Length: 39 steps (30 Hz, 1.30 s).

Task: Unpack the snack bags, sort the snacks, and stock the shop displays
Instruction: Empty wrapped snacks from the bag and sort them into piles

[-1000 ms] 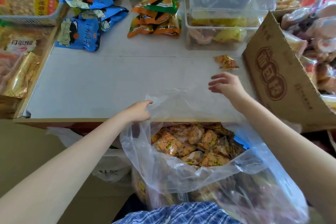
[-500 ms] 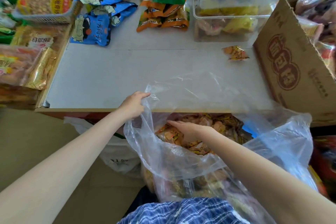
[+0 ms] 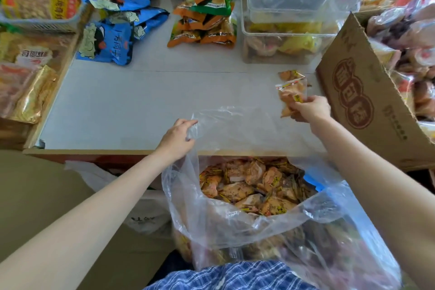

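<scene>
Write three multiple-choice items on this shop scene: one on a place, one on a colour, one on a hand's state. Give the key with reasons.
1. Where is the cardboard box?
A. right of the table
B. left of the table
C. under the table

2. What colour are the packets at the table's far left?
A. red
B. blue
C. purple

3. What is the right hand doing?
A. resting flat
B. gripping the box
C. holding a snack packet

Key: 1 A, the box stands at the right edge. 2 B, their wrappers are blue. 3 C, fingers curl round the packet, while the left hand grips the plastic bag.
</scene>
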Available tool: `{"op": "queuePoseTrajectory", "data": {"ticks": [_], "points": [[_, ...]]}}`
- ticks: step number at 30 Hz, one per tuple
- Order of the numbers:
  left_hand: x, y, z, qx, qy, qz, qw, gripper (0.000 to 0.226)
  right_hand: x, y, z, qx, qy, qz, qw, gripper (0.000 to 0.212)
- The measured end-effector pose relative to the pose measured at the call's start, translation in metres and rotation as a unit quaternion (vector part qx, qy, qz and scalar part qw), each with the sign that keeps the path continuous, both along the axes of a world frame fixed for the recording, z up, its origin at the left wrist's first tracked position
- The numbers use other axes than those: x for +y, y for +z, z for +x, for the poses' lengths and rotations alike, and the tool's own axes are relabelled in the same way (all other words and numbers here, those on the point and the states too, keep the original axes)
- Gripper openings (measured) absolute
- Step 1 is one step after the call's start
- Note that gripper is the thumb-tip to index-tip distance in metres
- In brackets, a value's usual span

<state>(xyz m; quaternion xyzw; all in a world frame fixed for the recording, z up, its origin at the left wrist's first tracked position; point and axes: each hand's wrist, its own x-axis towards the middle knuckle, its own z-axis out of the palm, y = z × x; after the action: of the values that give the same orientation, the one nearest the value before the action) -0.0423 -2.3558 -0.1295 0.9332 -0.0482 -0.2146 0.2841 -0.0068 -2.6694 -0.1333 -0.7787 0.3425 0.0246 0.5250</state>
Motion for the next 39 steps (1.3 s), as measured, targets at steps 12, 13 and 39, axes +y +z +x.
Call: {"op": "queuePoseTrajectory", "data": {"ticks": [12, 13, 39], "points": [[-0.004, -0.022, -0.003, 0.01, -0.005, -0.017, 1.0, 0.054, 0.041, -0.003, -0.051, -0.023, 0.515, -0.212, 0.83, 0.041], [-0.004, -0.023, -0.005, 0.011, -0.006, -0.014, 1.0, 0.055, 0.049, -0.011, -0.067, 0.037, 0.642, -0.237, 0.728, 0.05], [-0.011, -0.014, -0.002, -0.002, 0.002, -0.014, 1.0, 0.054, -0.007, 0.003, 0.006, -0.062, 0.042, -0.014, 0.997, 0.012]]}}
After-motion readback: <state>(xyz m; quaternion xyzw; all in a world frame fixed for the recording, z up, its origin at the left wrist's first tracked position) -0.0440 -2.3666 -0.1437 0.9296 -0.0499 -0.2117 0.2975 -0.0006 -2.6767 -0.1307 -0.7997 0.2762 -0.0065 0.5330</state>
